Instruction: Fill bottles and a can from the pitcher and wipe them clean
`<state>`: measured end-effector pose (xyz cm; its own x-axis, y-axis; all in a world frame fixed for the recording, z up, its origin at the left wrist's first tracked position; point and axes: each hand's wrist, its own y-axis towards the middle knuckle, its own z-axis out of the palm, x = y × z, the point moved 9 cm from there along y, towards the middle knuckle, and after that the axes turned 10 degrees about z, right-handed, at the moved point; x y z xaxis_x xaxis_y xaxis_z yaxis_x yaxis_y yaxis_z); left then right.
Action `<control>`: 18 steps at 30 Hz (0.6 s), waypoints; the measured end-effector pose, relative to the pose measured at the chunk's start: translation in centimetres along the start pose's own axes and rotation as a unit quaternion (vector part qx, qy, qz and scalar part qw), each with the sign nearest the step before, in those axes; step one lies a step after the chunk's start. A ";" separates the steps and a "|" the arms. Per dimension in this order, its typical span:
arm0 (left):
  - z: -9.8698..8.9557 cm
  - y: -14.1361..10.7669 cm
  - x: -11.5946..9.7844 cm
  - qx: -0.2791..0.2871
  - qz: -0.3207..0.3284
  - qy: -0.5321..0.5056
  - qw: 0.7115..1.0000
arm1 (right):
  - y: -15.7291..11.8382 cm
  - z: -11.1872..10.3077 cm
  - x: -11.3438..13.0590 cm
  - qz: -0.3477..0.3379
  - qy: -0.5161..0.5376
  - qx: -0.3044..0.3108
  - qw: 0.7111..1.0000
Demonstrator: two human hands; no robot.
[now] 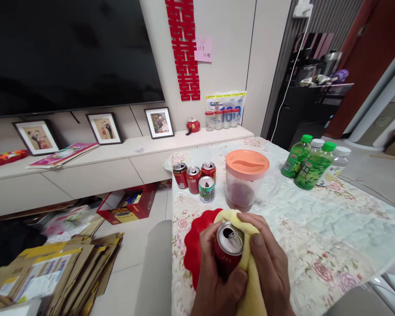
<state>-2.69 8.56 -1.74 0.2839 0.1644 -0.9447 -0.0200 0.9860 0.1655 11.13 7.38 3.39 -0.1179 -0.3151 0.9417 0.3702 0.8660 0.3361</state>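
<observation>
Between my hands is a red drink can point(229, 239), its top opened and tilted toward me. My left hand point(210, 281) wraps round the can's left side and front. A yellow cloth point(252, 281) lies against the right and far side of the can, and my right hand point(270, 259) grips it there. Just below and beyond the can, a red scalloped dish point(192, 252) rests on the table, partly hidden by my hands. Ahead stand several opened cans: red ones such as this can point(193, 179), plus a shorter green-and-silver can point(206, 189).
A clear tub with an orange lid point(246, 164) stands beyond my hands. Green bottles point(314, 169) and white-capped bottles stand at the right on the flowered tablecloth point(303, 232). Behind runs a low cabinet point(134, 147) with picture frames. Flattened cardboard point(82, 263) lies at lower left.
</observation>
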 end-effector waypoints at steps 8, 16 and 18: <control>-0.1 0.8 -0.5 0.009 -0.016 -0.020 1.000 | 0.8 0.9 -3.7 0.209 0.149 0.059 0.965; -0.4 1.1 -1.7 -0.009 0.034 -0.061 0.997 | 1.1 2.6 -4.6 0.279 0.195 0.115 0.933; -0.9 1.2 -1.6 -0.005 0.042 -0.054 0.998 | 1.3 3.1 -4.6 0.258 0.184 0.132 0.939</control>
<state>-4.04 9.53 -0.25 0.3820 0.2428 -0.8917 -0.0583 0.9693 0.2390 9.34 11.15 -0.47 0.3580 0.1018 0.9282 0.0433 0.9912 -0.1254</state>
